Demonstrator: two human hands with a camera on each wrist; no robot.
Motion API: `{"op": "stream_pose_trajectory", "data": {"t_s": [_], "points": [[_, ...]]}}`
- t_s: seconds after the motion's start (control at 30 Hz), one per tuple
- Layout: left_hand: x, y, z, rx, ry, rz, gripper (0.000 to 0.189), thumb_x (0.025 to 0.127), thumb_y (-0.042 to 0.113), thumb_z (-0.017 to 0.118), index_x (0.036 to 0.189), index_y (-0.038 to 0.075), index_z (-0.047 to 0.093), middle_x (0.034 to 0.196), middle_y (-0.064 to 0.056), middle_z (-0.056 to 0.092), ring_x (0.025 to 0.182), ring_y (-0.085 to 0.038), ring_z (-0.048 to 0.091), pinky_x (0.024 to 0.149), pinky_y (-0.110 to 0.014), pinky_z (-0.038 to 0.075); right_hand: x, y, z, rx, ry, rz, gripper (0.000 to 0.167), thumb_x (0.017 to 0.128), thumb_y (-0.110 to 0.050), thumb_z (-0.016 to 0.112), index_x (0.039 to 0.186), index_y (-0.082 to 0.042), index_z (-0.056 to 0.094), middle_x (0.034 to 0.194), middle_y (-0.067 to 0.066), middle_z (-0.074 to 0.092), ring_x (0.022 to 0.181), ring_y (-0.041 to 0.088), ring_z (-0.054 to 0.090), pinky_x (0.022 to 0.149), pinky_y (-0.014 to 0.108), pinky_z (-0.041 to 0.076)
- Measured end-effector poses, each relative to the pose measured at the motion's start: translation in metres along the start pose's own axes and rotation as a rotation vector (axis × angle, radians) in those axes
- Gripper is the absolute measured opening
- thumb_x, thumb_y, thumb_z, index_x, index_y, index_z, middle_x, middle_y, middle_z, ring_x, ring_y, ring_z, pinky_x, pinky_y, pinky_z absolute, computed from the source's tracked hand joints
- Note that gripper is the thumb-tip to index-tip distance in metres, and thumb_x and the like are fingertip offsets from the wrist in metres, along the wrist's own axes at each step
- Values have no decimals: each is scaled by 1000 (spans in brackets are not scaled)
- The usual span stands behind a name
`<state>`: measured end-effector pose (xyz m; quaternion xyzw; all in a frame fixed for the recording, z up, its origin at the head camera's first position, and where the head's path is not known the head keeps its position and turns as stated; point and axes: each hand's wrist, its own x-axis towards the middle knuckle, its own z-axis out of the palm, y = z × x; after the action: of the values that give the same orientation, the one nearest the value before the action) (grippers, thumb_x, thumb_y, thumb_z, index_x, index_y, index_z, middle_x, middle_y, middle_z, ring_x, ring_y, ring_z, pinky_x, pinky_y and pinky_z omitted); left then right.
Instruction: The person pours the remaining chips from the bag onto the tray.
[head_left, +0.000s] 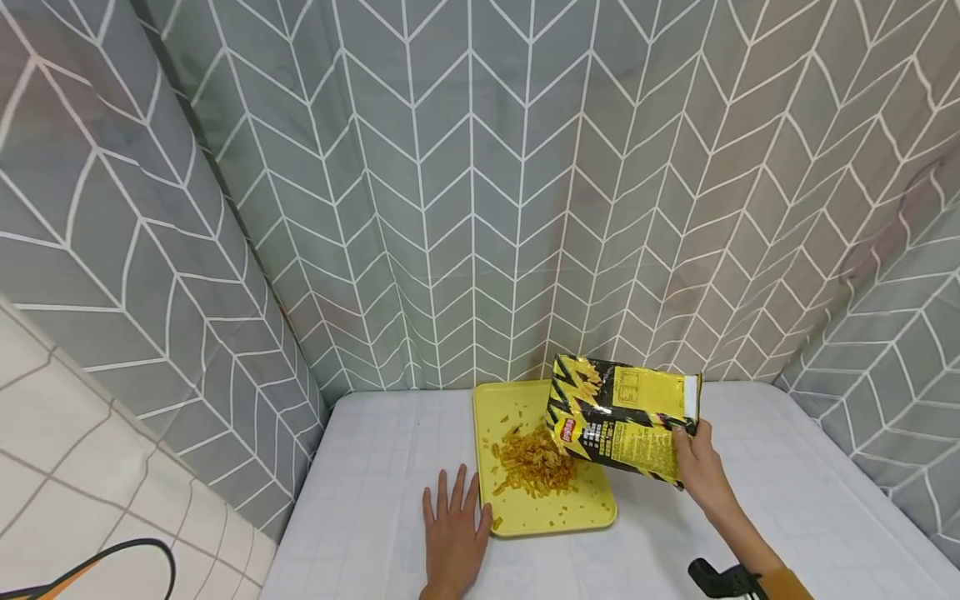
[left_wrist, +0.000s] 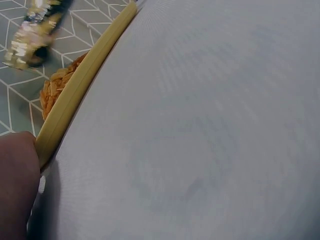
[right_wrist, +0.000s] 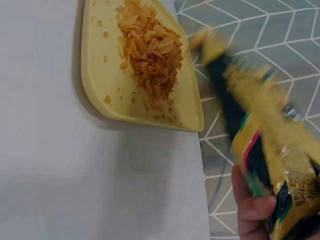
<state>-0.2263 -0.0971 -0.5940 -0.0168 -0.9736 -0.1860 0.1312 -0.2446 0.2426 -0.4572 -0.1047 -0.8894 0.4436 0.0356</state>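
Note:
A yellow and black snack bag [head_left: 622, 417] is gripped at its right end by my right hand [head_left: 705, 471], tilted over the tray with its left end lower edge above the pile. The yellow tray [head_left: 547, 521] lies on the white table and bears a heap of orange-brown chip pieces [head_left: 536, 462], with crumbs scattered round it. My left hand [head_left: 453, 529] rests on the table with fingers spread, its thumb touching the tray's left edge. In the right wrist view, fingers and thumb pinch the crinkled, blurred bag [right_wrist: 270, 135] beside the tray [right_wrist: 150, 122].
White cloth covers the table [head_left: 360, 475]. Grey curtains [head_left: 465, 208] with white zigzag lines hang behind and at both sides. A black cable loop [head_left: 142, 543] shows at the lower left, before white tiles [head_left: 90, 467]. A black wrist device [head_left: 720, 579] sits on the right forearm.

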Motion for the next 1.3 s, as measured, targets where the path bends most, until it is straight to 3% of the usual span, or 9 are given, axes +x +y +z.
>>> {"op": "stream_pose_trajectory", "data": {"t_s": [0.17, 0.37, 0.63, 0.73, 0.9, 1.13, 1.3], "points": [[0, 1, -2, -4, 5, 8, 55, 101, 43, 56, 149, 16, 55, 164, -6, 44, 156, -40, 30, 126, -64, 18, 1, 2, 0, -84, 41, -22, 55, 113, -28, 18, 148, 14, 11, 95, 29, 56, 63, 19, 56, 50, 29, 50], [-1, 1, -5, -13, -31, 2, 56, 103, 44, 52, 151, 15, 53, 166, -5, 41, 158, -39, 27, 128, -64, 16, 0, 2, 1, 8, 3, 17, 60, 112, -34, 14, 152, 11, 6, 100, 27, 56, 68, 17, 56, 53, 30, 52], [-2, -1, -1, -12, 1, 7, 55, 101, 44, 55, 149, 16, 56, 164, -5, 44, 156, -40, 30, 126, -64, 17, -1, 3, 6, -92, 96, -40, 55, 112, -25, 19, 148, 16, 14, 112, 42, 57, 83, 33, 64, 58, 30, 49], [-1, -2, 1, -18, 14, 11, 55, 101, 44, 56, 148, 15, 56, 164, -5, 44, 156, -40, 30, 126, -64, 17, 0, 2, 5, -57, 70, -19, 57, 112, -29, 17, 149, 15, 12, 115, 40, 56, 82, 29, 64, 58, 30, 51], [-1, -1, 0, -24, -17, 2, 56, 103, 45, 53, 150, 15, 54, 166, -5, 41, 158, -39, 27, 127, -64, 15, 1, 3, 2, 4, 27, 34, 62, 112, -34, 14, 152, 12, 7, 118, 36, 53, 82, 20, 60, 58, 29, 52], [-1, -1, -2, -19, -17, 1, 56, 103, 45, 53, 150, 15, 55, 165, -5, 42, 158, -39, 28, 127, -64, 16, 1, 7, 1, -103, 92, -38, 54, 112, -25, 20, 146, 16, 15, 113, 43, 56, 82, 34, 66, 57, 30, 50], [-1, -1, -1, -16, 16, 12, 55, 102, 44, 55, 148, 15, 56, 164, -6, 44, 156, -40, 31, 126, -65, 18, 0, 5, -2, 8, 33, 12, 60, 112, -35, 15, 150, 11, 10, 109, 31, 56, 76, 19, 59, 57, 29, 52]]}}
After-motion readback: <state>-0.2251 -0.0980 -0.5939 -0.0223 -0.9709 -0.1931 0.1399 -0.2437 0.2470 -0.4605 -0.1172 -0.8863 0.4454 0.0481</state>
